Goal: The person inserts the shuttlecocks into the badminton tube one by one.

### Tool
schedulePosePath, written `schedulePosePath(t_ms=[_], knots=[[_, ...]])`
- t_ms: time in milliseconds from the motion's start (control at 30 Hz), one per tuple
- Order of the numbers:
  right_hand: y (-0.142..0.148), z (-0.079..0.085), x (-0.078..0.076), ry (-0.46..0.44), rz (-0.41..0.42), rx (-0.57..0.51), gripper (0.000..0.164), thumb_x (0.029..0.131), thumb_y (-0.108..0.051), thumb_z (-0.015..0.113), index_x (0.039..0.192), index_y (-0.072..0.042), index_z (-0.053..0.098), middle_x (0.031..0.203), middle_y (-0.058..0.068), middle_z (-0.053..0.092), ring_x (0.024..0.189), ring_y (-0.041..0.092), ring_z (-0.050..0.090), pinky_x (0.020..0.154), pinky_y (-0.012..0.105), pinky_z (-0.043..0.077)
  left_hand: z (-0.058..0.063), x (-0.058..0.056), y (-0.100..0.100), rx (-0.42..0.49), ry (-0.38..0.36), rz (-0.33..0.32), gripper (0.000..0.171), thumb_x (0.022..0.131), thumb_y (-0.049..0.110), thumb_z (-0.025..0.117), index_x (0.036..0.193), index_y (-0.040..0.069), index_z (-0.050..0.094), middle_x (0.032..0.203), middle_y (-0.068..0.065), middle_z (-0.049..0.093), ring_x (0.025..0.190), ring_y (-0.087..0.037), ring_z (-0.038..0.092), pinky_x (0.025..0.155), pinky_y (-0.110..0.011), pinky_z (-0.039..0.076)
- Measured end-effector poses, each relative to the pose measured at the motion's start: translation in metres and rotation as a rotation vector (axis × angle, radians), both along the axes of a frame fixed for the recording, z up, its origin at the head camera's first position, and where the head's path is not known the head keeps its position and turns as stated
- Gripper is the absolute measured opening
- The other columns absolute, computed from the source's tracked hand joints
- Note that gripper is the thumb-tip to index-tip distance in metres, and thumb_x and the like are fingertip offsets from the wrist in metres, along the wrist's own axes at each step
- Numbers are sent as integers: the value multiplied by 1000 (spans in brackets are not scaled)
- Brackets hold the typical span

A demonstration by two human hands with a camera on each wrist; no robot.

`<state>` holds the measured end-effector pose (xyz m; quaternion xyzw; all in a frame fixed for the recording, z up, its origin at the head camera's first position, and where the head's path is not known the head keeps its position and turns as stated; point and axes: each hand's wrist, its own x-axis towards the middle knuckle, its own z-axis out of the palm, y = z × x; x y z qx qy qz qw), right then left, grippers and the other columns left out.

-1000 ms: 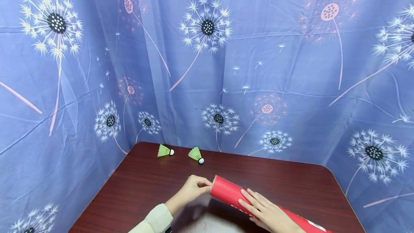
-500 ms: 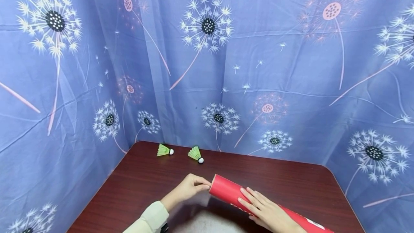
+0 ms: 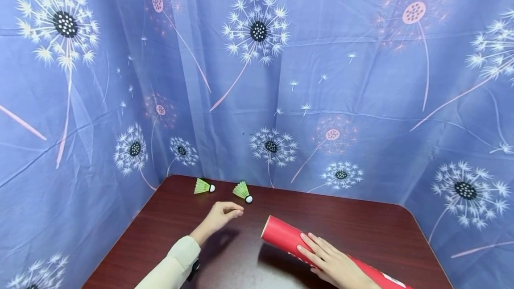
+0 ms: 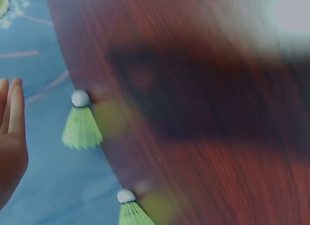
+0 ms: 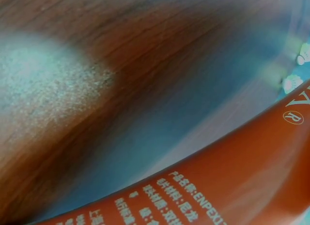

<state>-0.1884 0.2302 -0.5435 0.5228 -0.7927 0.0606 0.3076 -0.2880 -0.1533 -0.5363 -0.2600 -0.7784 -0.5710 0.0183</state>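
My right hand (image 3: 335, 260) holds a red shuttlecock tube (image 3: 283, 235), its fingers laid across the top and the thumb hidden. The tube slants, its pale-rimmed end pointing left; white print shows on its side (image 5: 193, 196) in the right wrist view. My left hand (image 3: 221, 215) hangs over the table left of that end, apart from it, fingers loosely bent and nothing visible in them. Beyond it lie two yellow-green shuttlecocks with white heads: one on the left (image 3: 204, 187), another (image 3: 242, 191) nearer the hand. In the left wrist view, extended fingers (image 4: 17, 109) show at the left edge.
The dark red-brown wooden table (image 3: 353, 217) has rounded back corners. A blue curtain (image 3: 341, 84) printed with dandelions hangs close behind and along both sides. The shuttlecocks lie near the table's back edge.
My left hand has drawn away from the tube's end, up and to the left toward the shuttlecocks. The right hand and the tube stay nearly in place.
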Motion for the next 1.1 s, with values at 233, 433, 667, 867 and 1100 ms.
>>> schedulePosePath(t_ms=[233, 433, 667, 867, 1100], knots=[[3, 0, 0, 12, -12, 1, 52, 105, -42, 30, 139, -8, 50, 142, 18, 46, 127, 33, 44, 116, 30, 15, -1, -22, -12, -62, 49, 269, 13, 86, -2, 68, 98, -7, 70, 93, -19, 71, 87, -32, 68, 72, -25, 53], [6, 0, -2, -6, -1, -5, 51, 104, -41, 34, 139, -8, 49, 143, 19, 45, 128, 33, 42, 116, 30, 15, -3, -40, -13, -58, 49, 400, 18, 85, -6, 66, 103, -10, 67, 96, -22, 70, 89, -36, 68, 74, -30, 55], [7, -4, -2, -5, 11, 22, 54, 98, -42, 51, 139, -8, 48, 143, 19, 45, 128, 34, 41, 116, 29, 13, -8, -52, -9, -38, 23, 474, 21, 84, -10, 65, 104, -14, 65, 96, -26, 69, 92, -39, 66, 80, -43, 54], [7, -3, -2, 18, -11, 18, 52, 103, -44, 34, 138, -9, 50, 141, 18, 47, 127, 33, 43, 116, 28, 13, -16, -69, 1, -18, -54, 468, 27, 86, -11, 61, 112, -17, 59, 107, -32, 63, 100, -41, 62, 85, -41, 53], [8, 0, -4, 18, -16, -4, 51, 105, -41, 29, 138, -9, 50, 142, 18, 47, 127, 32, 44, 116, 29, 15, -18, -75, 11, -104, -73, 424, 38, 87, -8, 59, 124, -17, 52, 122, -33, 57, 114, -45, 54, 96, -49, 44]])
